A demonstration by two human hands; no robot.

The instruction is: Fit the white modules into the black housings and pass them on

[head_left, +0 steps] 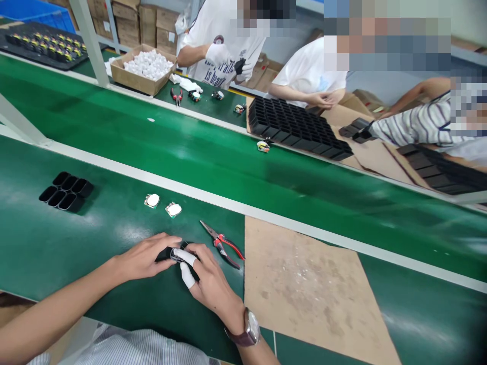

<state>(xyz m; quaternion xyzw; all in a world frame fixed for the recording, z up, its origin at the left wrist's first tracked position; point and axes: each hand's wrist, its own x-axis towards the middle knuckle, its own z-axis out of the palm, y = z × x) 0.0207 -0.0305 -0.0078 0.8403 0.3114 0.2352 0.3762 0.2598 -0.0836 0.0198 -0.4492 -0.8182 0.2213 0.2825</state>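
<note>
At lower centre, my left hand (146,257) and right hand (212,279) hide most of a black case (163,254). At upper right, a co-worker (414,121) is partly pixelated; at upper left, the edge crops a blue bin (45,14).

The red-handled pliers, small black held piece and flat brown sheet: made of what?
Pliers: probably steel, from the grey metallic nose; grips seem shiny plastic. Black piece: perhaps plastic, dark and smooth, though largely covered. Brown sheet: likely cardboard, given its matte, stained surface.
</note>
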